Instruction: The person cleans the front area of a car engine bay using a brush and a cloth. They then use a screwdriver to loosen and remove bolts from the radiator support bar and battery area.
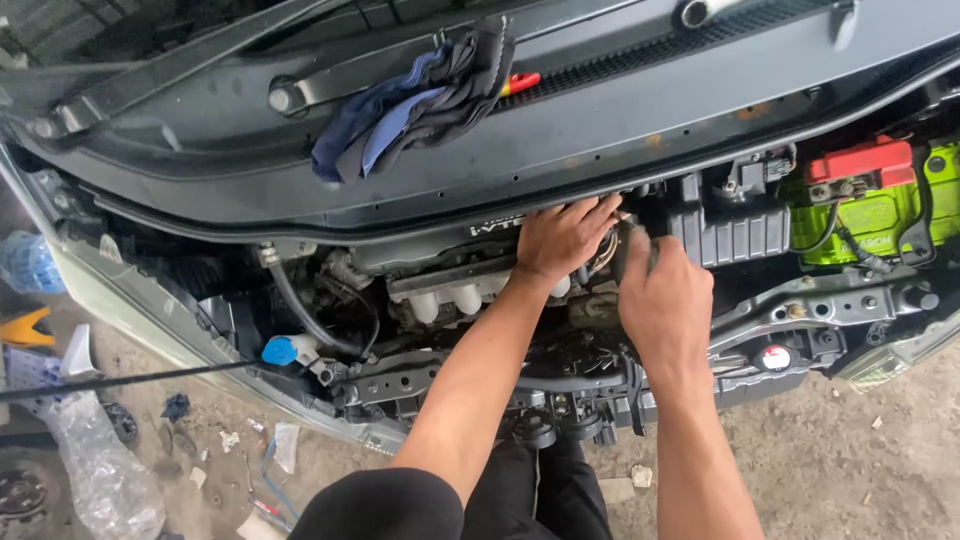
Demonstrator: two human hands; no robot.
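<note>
I lean over an open car engine bay (430,290). My left hand (562,238) reaches deep toward the back of the engine, fingers spread and pressed on parts near the firewall. My right hand (665,300) is beside it, curled around a dark hose or duct piece (632,245) next to the black air box (730,235). What the fingertips touch is hidden by the hands.
A blue and dark rag (415,100) lies on the cowl with a red-handled tool (520,82) beside it. A green battery (880,215) with a red terminal cover sits at right. A blue cap (280,351) is at lower left. Plastic bags and litter lie on the floor at left.
</note>
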